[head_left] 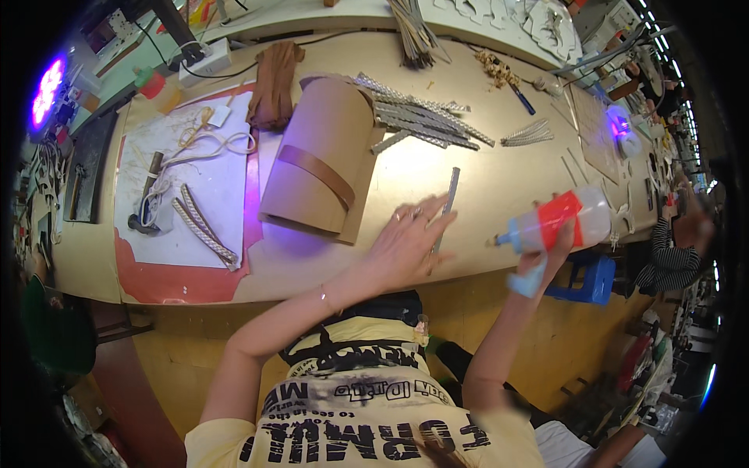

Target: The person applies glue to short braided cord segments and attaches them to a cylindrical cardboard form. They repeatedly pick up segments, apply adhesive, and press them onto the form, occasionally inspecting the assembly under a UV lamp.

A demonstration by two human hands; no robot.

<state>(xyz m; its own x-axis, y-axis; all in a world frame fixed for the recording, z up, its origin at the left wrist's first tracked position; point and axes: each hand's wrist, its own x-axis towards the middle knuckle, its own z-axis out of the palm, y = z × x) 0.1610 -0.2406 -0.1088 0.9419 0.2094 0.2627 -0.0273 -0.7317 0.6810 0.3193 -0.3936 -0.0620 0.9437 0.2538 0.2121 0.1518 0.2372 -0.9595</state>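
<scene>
A single grey braided strip lies lengthwise near the front of the table. My left hand rests over its near part with the fingers stretched out and spread. In my right hand is a clear squeeze bottle with a red band, held on its side in the air, its blue nozzle pointing left toward the strip. A pale blue piece hangs by that hand's wrist; its kind is unclear. Several more braided strips lie piled farther back.
A rolled brown sheet stands left of my left hand, with a folded brown cloth behind it. On a white board at left lie a hammer and cords. A blue stool stands below the table at right.
</scene>
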